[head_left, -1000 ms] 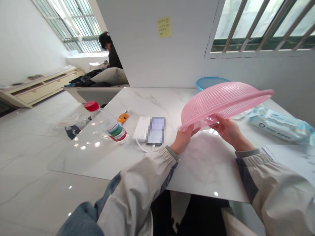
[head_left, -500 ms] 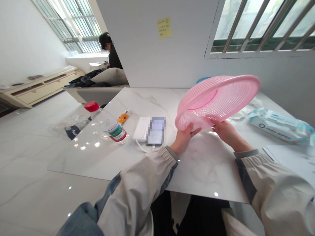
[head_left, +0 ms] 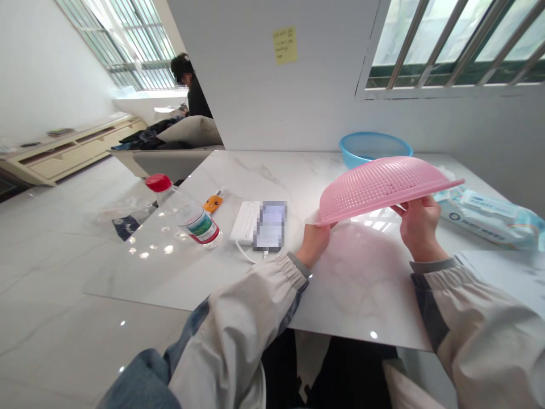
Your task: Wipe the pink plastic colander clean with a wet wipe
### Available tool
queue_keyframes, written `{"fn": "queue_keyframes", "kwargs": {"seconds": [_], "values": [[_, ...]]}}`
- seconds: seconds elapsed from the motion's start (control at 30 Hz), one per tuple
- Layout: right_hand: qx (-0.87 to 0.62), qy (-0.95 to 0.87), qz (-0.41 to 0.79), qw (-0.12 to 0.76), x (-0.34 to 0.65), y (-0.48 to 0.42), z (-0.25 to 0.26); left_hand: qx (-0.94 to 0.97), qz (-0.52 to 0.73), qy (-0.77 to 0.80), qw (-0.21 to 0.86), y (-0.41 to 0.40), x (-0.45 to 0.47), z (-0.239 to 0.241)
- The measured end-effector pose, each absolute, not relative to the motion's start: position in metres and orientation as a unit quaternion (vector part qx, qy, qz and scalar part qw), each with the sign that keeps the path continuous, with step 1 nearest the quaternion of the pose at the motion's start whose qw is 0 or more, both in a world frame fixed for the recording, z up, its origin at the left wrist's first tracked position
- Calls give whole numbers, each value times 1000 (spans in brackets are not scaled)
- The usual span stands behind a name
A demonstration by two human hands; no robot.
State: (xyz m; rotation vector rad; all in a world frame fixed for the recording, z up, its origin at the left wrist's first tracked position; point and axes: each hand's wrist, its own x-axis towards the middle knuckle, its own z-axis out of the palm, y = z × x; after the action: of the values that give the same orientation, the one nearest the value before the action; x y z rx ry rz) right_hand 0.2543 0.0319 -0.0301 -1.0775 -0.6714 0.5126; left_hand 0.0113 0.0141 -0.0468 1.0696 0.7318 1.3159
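Note:
A pink perforated plastic colander point(head_left: 378, 184) is held upside down, nearly level, a little above the white marble table point(head_left: 238, 267). My left hand point(head_left: 314, 243) grips its near left rim from below. My right hand point(head_left: 419, 221) is closed on the rim at the right. Both wrists wear grey jacket cuffs. Behind the colander a blue plastic basin point(head_left: 374, 146) stands on the table's far side.
A clear water bottle with a red cap point(head_left: 183, 210) lies on the table at left, beside a small orange object point(head_left: 212, 203), a white power bank point(head_left: 246, 222) and a phone point(head_left: 271, 225). A wet-wipe pack point(head_left: 489, 211) lies at right. Another person point(head_left: 191, 91) sits far back.
The colander has turned from tilted with its inside facing me to upside down and nearly level, and it sits lower. My right hand has slid from under it to the right rim.

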Motion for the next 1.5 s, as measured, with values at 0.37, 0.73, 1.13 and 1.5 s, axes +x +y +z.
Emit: {"fn": "queue_keyframes", "kwargs": {"seconds": [0.37,0.73,1.13,1.5], "values": [[-482,-282,271,784,256,32,-33,453,554,331,615,11,10,-43],[-492,-285,328,754,249,31,-31,413,545,323,654,6,9,-41],[-453,-361,486,655,236,21,-36,364,548,315,684,6,11,-35],[-500,-350,404,681,242,29,-44,350,564,322,675,3,14,-35]]}}
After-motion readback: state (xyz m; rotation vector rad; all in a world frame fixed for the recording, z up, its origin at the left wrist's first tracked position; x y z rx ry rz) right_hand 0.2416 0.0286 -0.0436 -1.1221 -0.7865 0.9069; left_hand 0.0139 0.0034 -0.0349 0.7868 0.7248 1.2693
